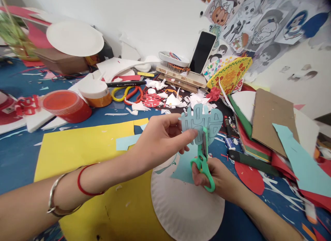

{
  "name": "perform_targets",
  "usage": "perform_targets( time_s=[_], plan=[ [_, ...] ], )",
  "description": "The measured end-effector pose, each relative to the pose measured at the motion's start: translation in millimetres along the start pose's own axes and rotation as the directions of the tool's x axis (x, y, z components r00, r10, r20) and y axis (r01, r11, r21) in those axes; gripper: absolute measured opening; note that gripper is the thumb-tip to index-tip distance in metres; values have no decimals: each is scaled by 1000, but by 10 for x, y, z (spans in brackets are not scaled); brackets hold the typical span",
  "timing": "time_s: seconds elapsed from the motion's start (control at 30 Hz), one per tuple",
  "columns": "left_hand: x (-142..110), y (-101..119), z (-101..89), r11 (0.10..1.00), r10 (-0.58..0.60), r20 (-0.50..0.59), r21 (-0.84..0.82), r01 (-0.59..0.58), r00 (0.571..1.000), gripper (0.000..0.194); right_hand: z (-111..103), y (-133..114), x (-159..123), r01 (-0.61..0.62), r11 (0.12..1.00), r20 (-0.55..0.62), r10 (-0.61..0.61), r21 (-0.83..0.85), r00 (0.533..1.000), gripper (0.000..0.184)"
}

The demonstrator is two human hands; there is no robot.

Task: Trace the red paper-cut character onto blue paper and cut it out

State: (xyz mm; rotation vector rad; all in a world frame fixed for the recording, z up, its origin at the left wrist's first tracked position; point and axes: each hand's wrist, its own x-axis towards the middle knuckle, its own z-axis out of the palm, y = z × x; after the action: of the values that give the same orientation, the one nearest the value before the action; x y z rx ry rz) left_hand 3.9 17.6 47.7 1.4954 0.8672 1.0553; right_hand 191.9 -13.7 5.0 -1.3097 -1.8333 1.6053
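My left hand (165, 135) pinches the left edge of a light-blue paper cutout (216, 122) with character-like strokes drawn and partly cut in it. Green-handled scissors (202, 163) are in my right hand (218, 177), with fingers through the loops. Their blades point up and overlap the lower middle of the cutout; whether they are cutting into it cannot be made out. Below both hands lies a white paper plate (186, 210), with a light-blue paper piece (184, 166) on its upper part. Yellow paper (85, 147) spreads under my left forearm and beside the plate.
Behind my hands lie red-and-yellow scissors (126, 95), a red cutout (152, 100) and white scraps. Paint jars (66, 106) stand on the left. At the back a phone (203, 51) leans upright near a yellow decorated plate (230, 75). Stacked card (274, 113) lies right.
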Motion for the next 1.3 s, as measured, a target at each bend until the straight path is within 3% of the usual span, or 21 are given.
perform_targets(
  time_s=[0.3,1.3],
  plan=[
    [-21,-6,14,998,-36,59,62,32,998,11,9,-16,-2,-23,998,37,21,56,999,46],
    [1,-2,21,993,-118,149,25,116,982,12,10,-24,-15,-21,996,49,17,81,999,43]
  ],
)
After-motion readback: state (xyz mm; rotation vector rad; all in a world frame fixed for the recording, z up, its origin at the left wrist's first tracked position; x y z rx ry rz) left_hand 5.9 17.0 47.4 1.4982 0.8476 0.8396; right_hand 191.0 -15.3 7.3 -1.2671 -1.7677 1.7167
